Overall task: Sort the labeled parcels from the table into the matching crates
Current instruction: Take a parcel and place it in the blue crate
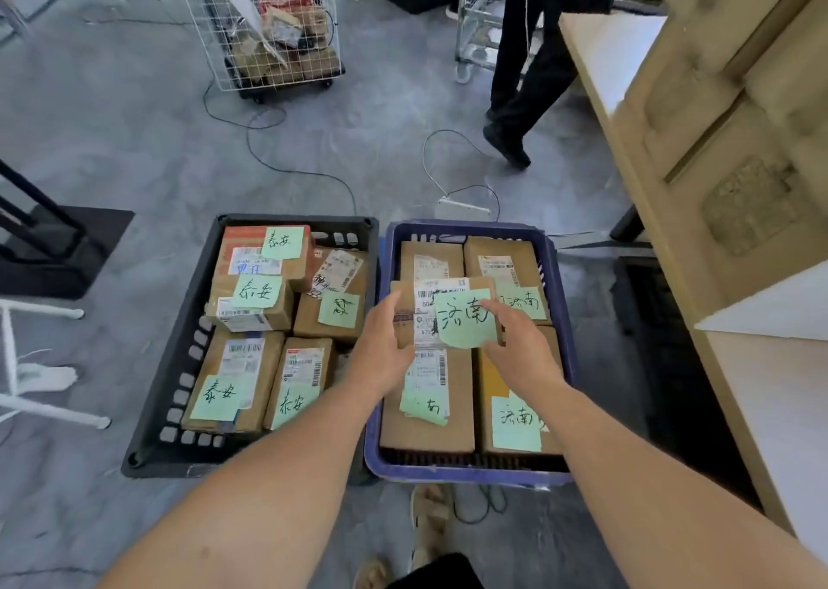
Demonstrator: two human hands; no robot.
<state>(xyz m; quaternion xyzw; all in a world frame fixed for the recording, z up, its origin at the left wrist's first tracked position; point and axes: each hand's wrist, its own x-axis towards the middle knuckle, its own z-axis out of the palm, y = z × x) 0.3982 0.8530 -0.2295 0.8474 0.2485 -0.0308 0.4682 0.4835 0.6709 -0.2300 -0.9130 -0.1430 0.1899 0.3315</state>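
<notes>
A small cardboard parcel (pixel 443 304) with a white shipping label and a green handwritten note hangs over the middle of the blue crate (pixel 466 472). My left hand (pixel 381 346) grips its left edge and my right hand (pixel 519 346) holds its right side. Several brown parcels with green notes lie in the blue crate beneath it. To the left stands the black crate (pixel 148 427), filled with several parcels that carry a different green note.
A wooden table (pixel 636 149) runs along the right. A person's dark trouser legs (pixel 524 73) stand behind the crates near a wire cart (pixel 273 28) of parcels. Cables and a power strip (pixel 461 206) lie on the grey floor. White stand legs (pixel 45 391) sit at left.
</notes>
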